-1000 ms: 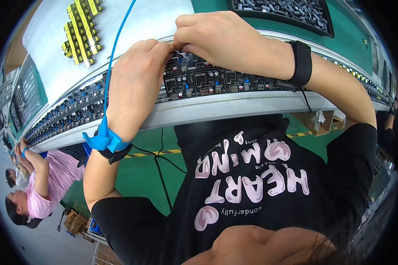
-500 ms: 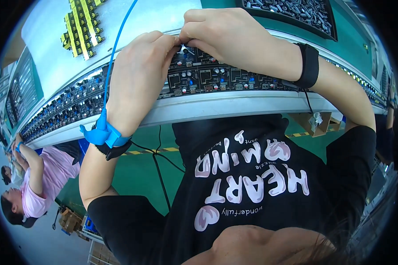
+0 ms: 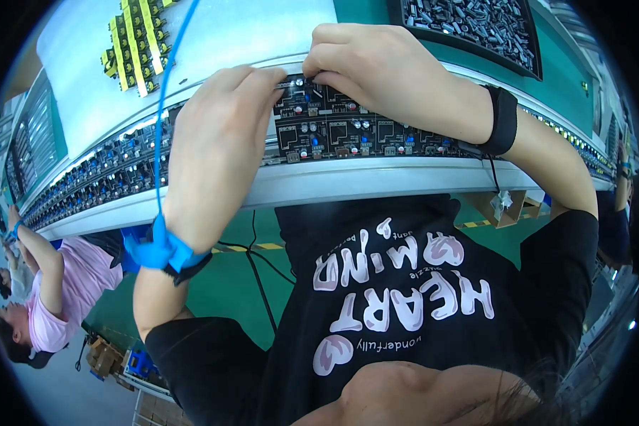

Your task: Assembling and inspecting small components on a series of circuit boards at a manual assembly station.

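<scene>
Green tabletop point(image 3: 362, 10) stretches beyond a row of circuit boards point(image 3: 339, 133). At the boards' far edge, the left hand point(image 3: 224, 124) and right hand point(image 3: 376, 62) curl, fingers bent; whether either grips anything cannot be told. Small parts point(image 3: 316, 142) already stand mounted; what remains is unclear.

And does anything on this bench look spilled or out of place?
The circuit boards lie in rows, and the small grey parts sit inside the black tray. One small dark speck lies alone near the lower edge of the white sheet, apart from the yellow strips; it looks stray, but is too small to identify.
</scene>
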Available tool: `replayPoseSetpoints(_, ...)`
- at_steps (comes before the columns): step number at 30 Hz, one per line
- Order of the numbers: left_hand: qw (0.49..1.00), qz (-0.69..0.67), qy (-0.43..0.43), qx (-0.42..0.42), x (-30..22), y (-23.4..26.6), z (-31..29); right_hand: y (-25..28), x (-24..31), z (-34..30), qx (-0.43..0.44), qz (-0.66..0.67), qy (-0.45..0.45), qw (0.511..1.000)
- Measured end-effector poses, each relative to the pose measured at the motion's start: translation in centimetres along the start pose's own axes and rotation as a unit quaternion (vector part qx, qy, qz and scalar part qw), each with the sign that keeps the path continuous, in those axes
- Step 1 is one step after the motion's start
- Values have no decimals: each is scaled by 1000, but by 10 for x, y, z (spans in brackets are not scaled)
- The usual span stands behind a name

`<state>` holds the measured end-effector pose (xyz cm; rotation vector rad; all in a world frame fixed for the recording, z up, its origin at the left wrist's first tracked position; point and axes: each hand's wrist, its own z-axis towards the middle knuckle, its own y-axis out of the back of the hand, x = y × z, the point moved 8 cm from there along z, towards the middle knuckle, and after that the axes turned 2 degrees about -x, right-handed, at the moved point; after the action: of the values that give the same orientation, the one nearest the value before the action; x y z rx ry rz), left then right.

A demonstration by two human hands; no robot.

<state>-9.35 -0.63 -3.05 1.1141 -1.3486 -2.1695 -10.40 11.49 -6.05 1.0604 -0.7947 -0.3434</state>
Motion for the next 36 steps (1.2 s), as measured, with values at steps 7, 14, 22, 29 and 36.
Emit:
replayPoseSetpoints(7, 995, 0, 91, -30, -7, 22, -46, 3, 2, -4, 26, -14, 5, 1000)
replayPoseSetpoints(14, 984, -78, 117, -110, -4, -12, -70, 7, 20, -9, 47, -69, 117, 990)
replayPoseSetpoints(22, 976, -125, 131, -121, -1, -24, -71, 7, 22, 0, 44, -62, 105, 992)
replayPoseSetpoints(29, 981, -96, 115, -122, -2, -23, -70, 10, 26, -5, 43, -78, 124, 988)
replayPoseSetpoints(36, 980, -88, 127, -123, 1, -27, -72, 13, 23, -9, 11, -71, 124, 990)
